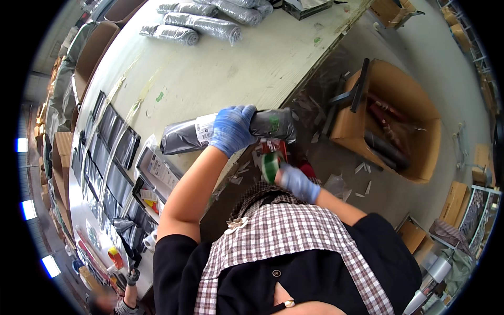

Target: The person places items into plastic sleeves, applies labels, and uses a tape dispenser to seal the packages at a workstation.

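Observation:
My left hand (233, 128), in a blue knit glove, is closed around a long black plastic-wrapped package (181, 140) at the table's near edge. A white label (206, 129) is on the package to the left of my fingers. A green patch (274, 124) shows near its right end, which sticks out past the edge. Lower and to the right, my right hand (300, 185), also gloved in blue, grips a roll of green tape (270, 167). The roll is apart from the package, and this hand is slightly blurred.
Several clear-wrapped grey rolls (202, 26) lie at the table's (210, 73) far end. Flat black packages (118, 134) and a tray of labels (157, 170) are on the left. An open cardboard box (433, 142) stands right, scraps on the floor. Another person's hand (132, 275) shows lower left.

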A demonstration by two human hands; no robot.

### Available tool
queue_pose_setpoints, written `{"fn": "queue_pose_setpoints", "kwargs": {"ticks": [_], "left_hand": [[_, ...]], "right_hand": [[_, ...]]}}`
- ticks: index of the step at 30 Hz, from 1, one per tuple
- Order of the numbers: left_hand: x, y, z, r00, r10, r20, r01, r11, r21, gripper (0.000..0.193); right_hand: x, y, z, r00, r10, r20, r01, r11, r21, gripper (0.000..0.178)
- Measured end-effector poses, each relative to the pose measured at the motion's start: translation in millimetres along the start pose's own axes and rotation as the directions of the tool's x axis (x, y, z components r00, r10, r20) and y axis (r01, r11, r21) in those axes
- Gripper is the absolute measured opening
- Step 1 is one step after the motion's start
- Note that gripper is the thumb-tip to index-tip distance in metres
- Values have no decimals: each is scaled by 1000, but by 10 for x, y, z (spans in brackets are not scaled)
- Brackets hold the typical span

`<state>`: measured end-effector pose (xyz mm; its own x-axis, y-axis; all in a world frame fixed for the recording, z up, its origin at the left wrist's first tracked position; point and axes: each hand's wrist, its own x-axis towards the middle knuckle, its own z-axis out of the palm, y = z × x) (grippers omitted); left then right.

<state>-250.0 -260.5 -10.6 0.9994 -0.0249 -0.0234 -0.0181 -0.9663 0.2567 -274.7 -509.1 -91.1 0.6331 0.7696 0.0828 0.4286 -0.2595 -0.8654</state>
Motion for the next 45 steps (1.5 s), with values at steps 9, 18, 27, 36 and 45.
{"fn": "queue_pose_setpoints", "kwargs": {"ticks": [9, 18, 27, 36, 45], "left_hand": [[-37, 113, 102, 987, 159, 15, -160, 982, 97, 40], [-220, 89, 238, 984, 178, 29, -179, 981, 76, 54], [-433, -94, 208, 958, 274, -82, -270, 961, 54, 43], [-321, -292, -652, 679, 519, -519, -322, 846, 425, 30], [-602, -469, -939, 572, -351, -741, 482, 875, -42, 57]], "right_hand": [[1569, -930, -1122, 878, -297, -377, 335, 941, 39, 55], [2537, 375, -787, 836, -536, -115, 306, 630, -714, 49], [1234, -595, -636, 821, 284, 495, -75, 914, -400, 107], [1431, 172, -589, 744, -71, 664, -508, 586, 632, 92], [4428, -1760, -210, 778, -426, 462, -111, 631, 768, 64]]}}
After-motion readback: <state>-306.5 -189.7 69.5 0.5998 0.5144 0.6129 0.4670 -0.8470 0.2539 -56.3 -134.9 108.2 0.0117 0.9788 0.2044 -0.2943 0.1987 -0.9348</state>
